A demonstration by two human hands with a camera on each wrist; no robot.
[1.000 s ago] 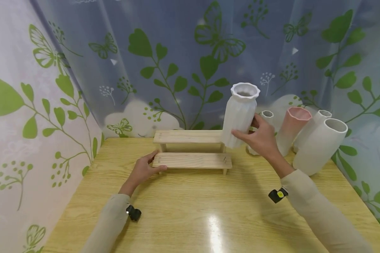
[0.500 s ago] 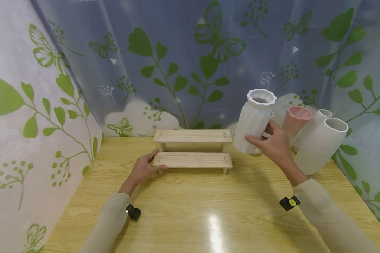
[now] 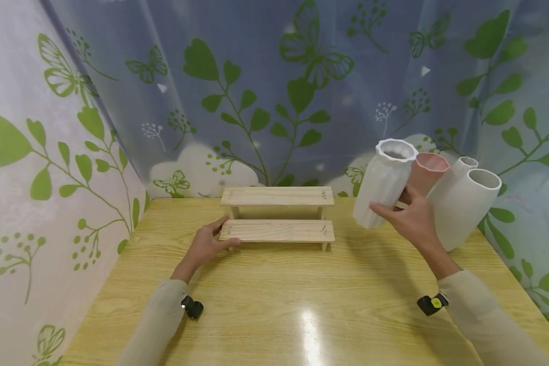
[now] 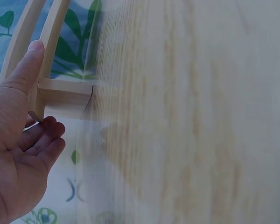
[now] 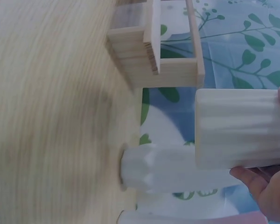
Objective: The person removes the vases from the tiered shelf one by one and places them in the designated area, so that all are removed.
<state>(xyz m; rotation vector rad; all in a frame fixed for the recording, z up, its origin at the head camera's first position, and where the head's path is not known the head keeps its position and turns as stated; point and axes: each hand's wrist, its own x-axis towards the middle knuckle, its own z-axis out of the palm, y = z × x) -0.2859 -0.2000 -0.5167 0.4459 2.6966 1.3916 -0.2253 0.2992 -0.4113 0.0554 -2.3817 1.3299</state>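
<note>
A white fluted vase (image 3: 379, 188) with a scalloped rim is held by my right hand (image 3: 414, 218), thumb on the near side and fingers round the back. It leans slightly to the right. In the right wrist view the vase's flat base (image 5: 199, 128) hangs well off the table. My left hand (image 3: 206, 244) grips the left end of a two-step wooden stand (image 3: 274, 231), thumb over the lower board. The left wrist view shows the thumb (image 4: 25, 70) along the wood and the other fingers curled beneath. Both boards of the stand are bare.
Right of the held vase stand a pink vase (image 3: 427, 173), a slim white vase (image 3: 464, 163) and a large smooth white vase (image 3: 468, 208). Another white vase (image 5: 154, 168), hidden in the head view, stands behind the held one. A patterned curtain (image 3: 256, 101) backs the wooden table (image 3: 256, 305).
My right hand has carried the fluted vase rightward and a little down, away from the stand and in front of the other vases. The left hand and the stand have stayed put.
</note>
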